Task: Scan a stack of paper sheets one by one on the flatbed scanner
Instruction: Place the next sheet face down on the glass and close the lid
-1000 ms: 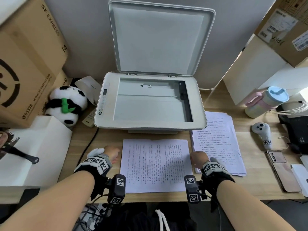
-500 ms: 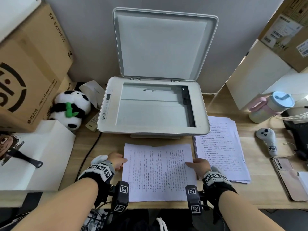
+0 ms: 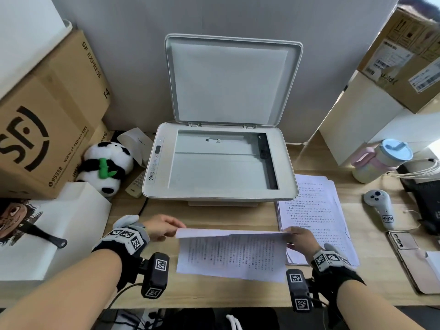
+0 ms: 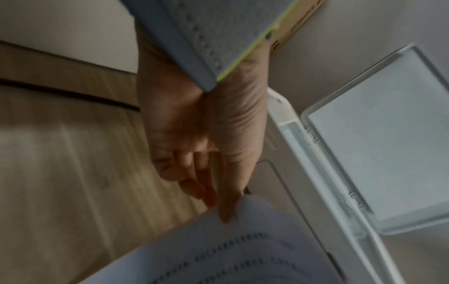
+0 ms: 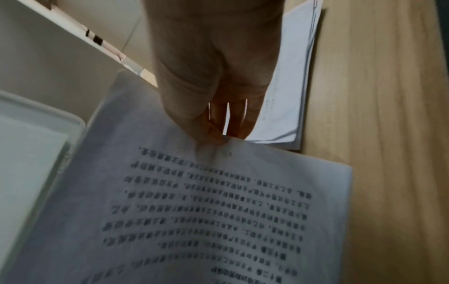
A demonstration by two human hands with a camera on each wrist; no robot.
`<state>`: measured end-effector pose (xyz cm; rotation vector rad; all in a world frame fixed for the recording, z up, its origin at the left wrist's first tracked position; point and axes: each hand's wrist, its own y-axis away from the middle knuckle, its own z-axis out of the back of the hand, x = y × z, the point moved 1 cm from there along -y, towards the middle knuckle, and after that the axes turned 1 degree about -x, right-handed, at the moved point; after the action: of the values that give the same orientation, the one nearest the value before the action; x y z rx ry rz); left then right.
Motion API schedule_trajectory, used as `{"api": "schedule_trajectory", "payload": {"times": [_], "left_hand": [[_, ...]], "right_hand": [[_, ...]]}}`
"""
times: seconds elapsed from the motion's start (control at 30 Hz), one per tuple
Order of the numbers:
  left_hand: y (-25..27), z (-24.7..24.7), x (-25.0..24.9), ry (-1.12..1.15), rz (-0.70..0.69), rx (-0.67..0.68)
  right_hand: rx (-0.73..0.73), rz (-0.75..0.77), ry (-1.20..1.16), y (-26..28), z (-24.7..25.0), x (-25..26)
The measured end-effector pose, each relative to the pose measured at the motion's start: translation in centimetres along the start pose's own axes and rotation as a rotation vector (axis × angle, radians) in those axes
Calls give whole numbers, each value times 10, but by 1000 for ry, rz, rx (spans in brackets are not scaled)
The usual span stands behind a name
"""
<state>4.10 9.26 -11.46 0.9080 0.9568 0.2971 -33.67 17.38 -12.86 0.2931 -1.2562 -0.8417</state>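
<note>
A printed paper sheet (image 3: 232,254) hangs lifted off the desk in front of the scanner, its far edge raised. My left hand (image 3: 164,227) pinches its left far corner; the same hand (image 4: 218,194) shows thumb over the sheet (image 4: 243,249) and fingers beneath. My right hand (image 3: 298,238) pinches the right far corner, seen close as the hand (image 5: 216,132) on the sheet (image 5: 218,211). The flatbed scanner (image 3: 152,186) stands behind with its lid (image 3: 232,79) upright and bare glass (image 3: 219,167). A stack of printed sheets (image 3: 314,210) lies right of the scanner.
Cardboard boxes (image 3: 47,115) and a panda plush (image 3: 104,167) crowd the left. A white box (image 3: 59,229) sits at front left. On the right stand a lidded cup (image 3: 381,160), a controller (image 3: 381,208), a phone (image 3: 404,244) and more boxes (image 3: 404,55).
The sheet lay flat on the desk with both hands at its sides; now both hands have pinched its far corners and lifted that edge up.
</note>
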Motion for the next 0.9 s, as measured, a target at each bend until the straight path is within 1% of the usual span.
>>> {"api": "schedule_trajectory", "payload": {"times": [0.1, 0.2, 0.3, 0.4, 0.5, 0.57, 0.63, 0.7, 0.8, 0.9], "left_hand": [[14, 10, -26, 26, -75, 93], [24, 24, -58, 142, -155, 170], [39, 43, -96, 182, -233, 151], [56, 65, -139, 174, -326, 48], [66, 87, -175, 200, -443, -158], [70, 98, -192, 282, -520, -287], [72, 103, -201, 419, -584, -339], [70, 104, -200, 518, -614, -347], [53, 98, -178, 549, -588, -385], [30, 92, -151, 549, -493, -419]], "right_hand": [[-34, 108, -33, 6, 6, 26], [-68, 248, -34, 10, 10, 61], [-111, 386, -89, 13, 12, 102], [-225, 543, -82, 12, 15, 145], [-328, 710, -44, 14, 17, 188], [-362, 785, -82, 18, 17, 212], [-293, 810, -189, 21, 11, 226], [-217, 757, -287, 20, 3, 230], [-82, 625, -393, 15, -7, 215], [-15, 521, -372, 5, -15, 191]]}}
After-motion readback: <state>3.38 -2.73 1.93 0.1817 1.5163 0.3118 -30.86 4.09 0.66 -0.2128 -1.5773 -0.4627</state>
